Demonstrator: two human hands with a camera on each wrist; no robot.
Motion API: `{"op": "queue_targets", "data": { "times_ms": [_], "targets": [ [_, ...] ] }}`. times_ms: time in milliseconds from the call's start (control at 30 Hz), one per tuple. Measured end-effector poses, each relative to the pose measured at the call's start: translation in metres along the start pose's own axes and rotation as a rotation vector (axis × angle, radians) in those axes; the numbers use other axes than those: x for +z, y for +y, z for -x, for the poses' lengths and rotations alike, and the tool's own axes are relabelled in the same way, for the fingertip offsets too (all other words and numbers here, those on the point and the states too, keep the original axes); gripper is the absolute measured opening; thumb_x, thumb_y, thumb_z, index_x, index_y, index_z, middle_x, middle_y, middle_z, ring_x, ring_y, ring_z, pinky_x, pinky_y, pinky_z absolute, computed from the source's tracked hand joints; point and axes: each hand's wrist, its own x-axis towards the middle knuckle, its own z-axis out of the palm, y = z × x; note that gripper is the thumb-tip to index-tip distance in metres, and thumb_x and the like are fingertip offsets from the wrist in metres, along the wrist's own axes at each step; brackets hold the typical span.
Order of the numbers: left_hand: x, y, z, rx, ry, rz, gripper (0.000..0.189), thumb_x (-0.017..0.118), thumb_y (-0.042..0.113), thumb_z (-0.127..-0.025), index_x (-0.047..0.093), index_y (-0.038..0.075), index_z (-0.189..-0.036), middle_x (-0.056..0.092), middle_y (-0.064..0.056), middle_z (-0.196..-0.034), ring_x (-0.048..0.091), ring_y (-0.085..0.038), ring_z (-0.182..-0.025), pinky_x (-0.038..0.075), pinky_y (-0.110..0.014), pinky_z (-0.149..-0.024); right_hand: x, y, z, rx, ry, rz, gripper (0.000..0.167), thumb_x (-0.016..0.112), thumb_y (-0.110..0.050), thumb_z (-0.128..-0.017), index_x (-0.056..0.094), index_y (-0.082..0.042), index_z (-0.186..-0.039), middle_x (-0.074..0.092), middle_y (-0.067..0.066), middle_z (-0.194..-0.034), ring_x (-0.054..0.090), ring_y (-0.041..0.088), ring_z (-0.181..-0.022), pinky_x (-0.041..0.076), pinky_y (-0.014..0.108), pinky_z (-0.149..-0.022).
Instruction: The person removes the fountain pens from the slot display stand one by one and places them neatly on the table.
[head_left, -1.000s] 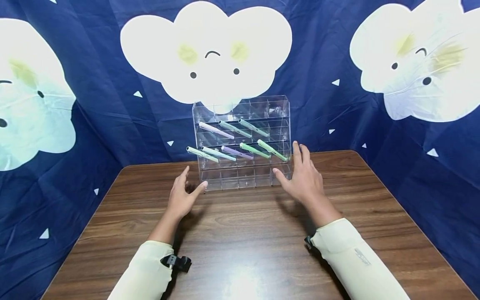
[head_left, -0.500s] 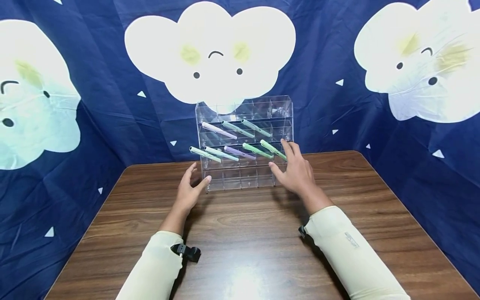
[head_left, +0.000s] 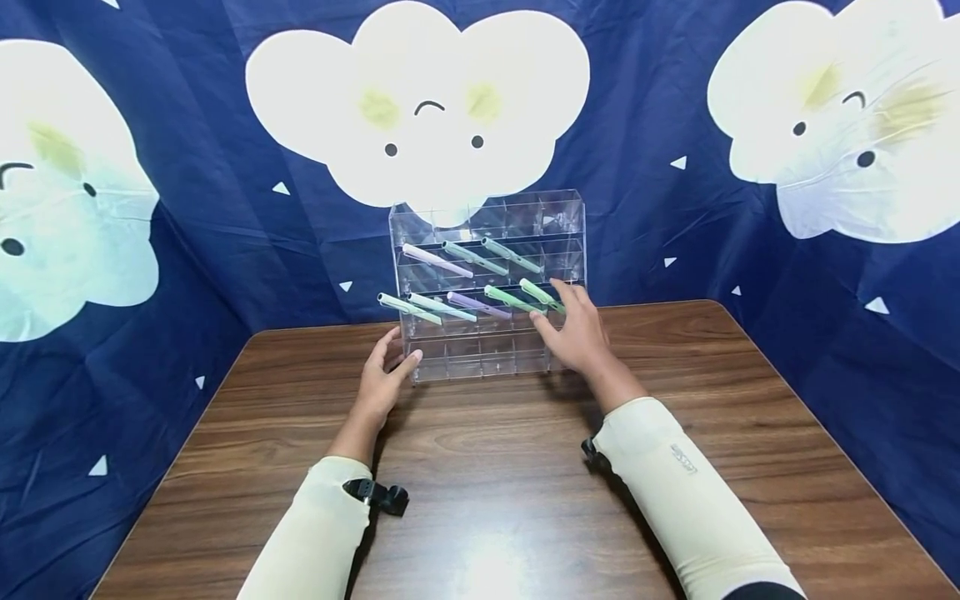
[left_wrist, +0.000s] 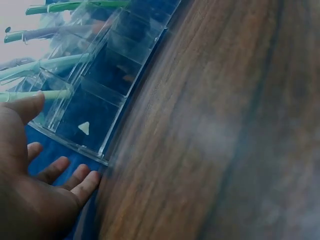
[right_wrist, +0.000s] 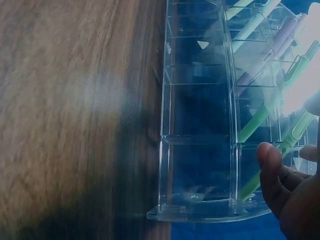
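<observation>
Plainly, the rightmost green pen was framed by the right hand: the thumb was placed on its near left side, and the forefinger was set at its right. The pen was held by the clear rack, at the right end of the lower of two rows of pens. Its long axis was slanted, with the upper end pointed up and left, away from the palm, and the lower end sloped down to the right, toward the hand. The adjacent green pen was set close by on the left, near the tip of the thumb, so that only a narrow gap was left between the two.

The thumb and fingers of that hand were parted, and no closed pinch was shown; whether the pen was being touched could not fairly be told, since the contact was partly hidden in the right wrist view.

The left hand was placed low at the left side of the rack, its fingers loosely spread and nothing grasped. By position, the rightmost green pen was judged within much easier reach of the right hand.
</observation>
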Motion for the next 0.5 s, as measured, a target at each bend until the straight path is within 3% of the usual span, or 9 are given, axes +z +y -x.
{"op": "queue_targets", "data": {
  "times_ms": [133, 267, 367, 500],
  "targets": [
    [-0.001, -0.021, -0.012, 0.016, -0.023, 0.031, 0.084, 0.083, 0.046, -0.098, 0.042, 0.029, -0.169, 0.052, -0.013, -0.163, 0.053, -0.037, -0.15, 0.05, -0.048, -0.12, 0.005, -0.001, -0.005, 0.025, 0.006, -0.03, 0.067, 0.072, -0.039, -0.103, 0.053, -0.013, -0.161, 0.058, 0.02, -0.154, 0.059, 0.044, -0.141, 0.051, 0.061, -0.115],
    [0.0, -0.029, -0.015, 0.017, -0.006, 0.048, 0.085, 0.085, 0.052, -0.095, 0.045, 0.032, -0.167, 0.054, -0.01, -0.161, 0.054, -0.033, -0.15, 0.05, -0.047, -0.12, 0.008, -0.003, -0.008, 0.029, 0.014, -0.056, 0.06, 0.071, -0.038, -0.104, 0.058, -0.013, -0.157, 0.061, 0.02, -0.15, 0.06, 0.044, -0.139, 0.051, 0.06, -0.115],
    [0.003, -0.013, -0.002, 0.025, 0.003, 0.068, 0.082, 0.084, 0.05, -0.096, 0.048, 0.025, -0.165, 0.054, -0.015, -0.162, 0.055, -0.036, -0.149, 0.054, -0.041, -0.115, 0.01, -0.005, -0.008, 0.039, 0.016, -0.06, 0.055, 0.069, -0.037, -0.106, 0.06, -0.012, -0.154, 0.063, 0.02, -0.146, 0.062, 0.043, -0.136, 0.052, 0.059, -0.113],
    [0.006, 0.041, 0.032, 0.0, -0.023, 0.063, 0.074, 0.074, 0.032, -0.107, 0.041, 0.008, -0.168, 0.046, -0.027, -0.166, 0.049, -0.044, -0.152, 0.052, -0.045, -0.117, 0.012, -0.005, -0.008, 0.048, 0.01, -0.062, 0.049, 0.067, -0.034, -0.108, 0.063, -0.011, -0.151, 0.066, 0.019, -0.142, 0.064, 0.041, -0.132, 0.052, 0.058, -0.111]
  ]
}}
